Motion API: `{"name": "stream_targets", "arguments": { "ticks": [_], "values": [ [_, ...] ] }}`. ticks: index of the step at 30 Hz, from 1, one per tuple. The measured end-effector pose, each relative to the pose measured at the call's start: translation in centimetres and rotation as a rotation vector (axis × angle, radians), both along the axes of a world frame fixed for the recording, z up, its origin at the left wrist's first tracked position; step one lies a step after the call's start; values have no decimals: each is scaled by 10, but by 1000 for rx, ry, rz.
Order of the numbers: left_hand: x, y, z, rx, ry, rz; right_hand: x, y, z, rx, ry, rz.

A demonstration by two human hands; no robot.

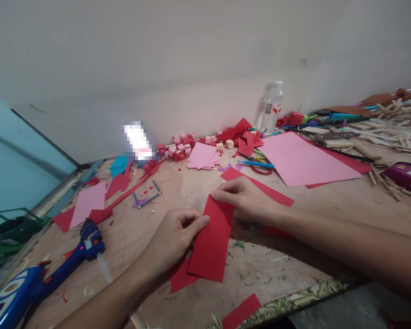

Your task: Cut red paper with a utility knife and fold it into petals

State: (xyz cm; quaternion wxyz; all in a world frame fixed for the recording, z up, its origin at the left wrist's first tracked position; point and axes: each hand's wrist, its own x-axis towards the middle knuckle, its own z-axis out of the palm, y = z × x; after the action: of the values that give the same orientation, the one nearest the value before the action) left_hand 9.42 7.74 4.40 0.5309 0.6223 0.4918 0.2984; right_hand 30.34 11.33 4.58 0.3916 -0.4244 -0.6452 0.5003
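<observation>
A rectangular sheet of red paper (210, 244) lies tilted on the wooden table in front of me. My left hand (173, 237) pinches its left edge between thumb and curled fingers. At the paper's far corner my right hand (246, 199) presses down, fingers closed over the edge. More red scraps (180, 276) lie under and beside the sheet.
A blue glue gun (78, 253) lies at the left. Pink sheets (303, 157), red scraps, small pink and red cubes (180, 146), red-handled scissors (260, 168), a blue pen and a water bottle (272, 107) sit near the wall. Wooden sticks (380, 132) pile at the right. The table edge (294, 301) is close.
</observation>
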Motion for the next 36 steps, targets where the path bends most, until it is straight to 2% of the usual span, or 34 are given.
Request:
{"name": "stream_targets", "arguments": {
  "ticks": [4,6,9,14,19,23,25,27,29,31,36],
  "values": [
    [2,0,2,-7,-126,53,3,3,1,-101,94,15],
    [2,0,1,-49,-157,43,4,4,1,-94,103,12],
    [2,0,-1,-54,-146,55,6,5,0,-81,76,8],
    [-1,4,-3,-17,-187,116,13,12,-2,-73,-37,84],
    [1,3,3,-21,-249,121,13,18,-1,109,-188,83],
    [2,3,14,-35,-310,158,12,5,14,344,-329,9],
    [2,2,19,-55,-339,187,12,-8,23,500,-377,58],
    [2,-1,22,-81,-358,204,12,-23,28,649,-405,163],
    [2,-6,22,-109,-358,209,11,-35,28,715,-381,222],
    [0,-12,18,-137,-342,218,10,-43,25,637,-307,202],
    [-17,-41,6,-202,-237,200,1,-50,20,274,-178,169]
  ]
}}
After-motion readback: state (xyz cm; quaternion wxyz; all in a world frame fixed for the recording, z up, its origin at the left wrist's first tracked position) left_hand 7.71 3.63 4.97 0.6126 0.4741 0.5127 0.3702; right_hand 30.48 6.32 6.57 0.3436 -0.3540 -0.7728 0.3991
